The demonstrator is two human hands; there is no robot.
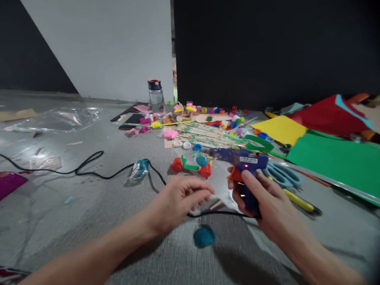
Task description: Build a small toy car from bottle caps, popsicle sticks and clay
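Observation:
My right hand [267, 198] is wrapped round the handle of a dark blue hot glue gun [252, 160]. The gun has an orange trigger and a lit red light, and its nozzle points left. My left hand [182, 202] is pinched closed near the middle; what its fingertips hold, if anything, is too small to make out. Just beyond it is a small assembly [191, 166] of red caps and green strips, near a teal oval piece [202, 161] below the nozzle. A round teal piece [204, 236] lies on the table nearer to me.
A black cord [115, 174] runs across the table [97, 221]. Light blue scissors [282, 174] and a yellow cutter [299, 201] lie at right beside green sheets [335, 162]. Behind are wooden sticks [204, 134], coloured bottle caps and a water bottle [156, 97].

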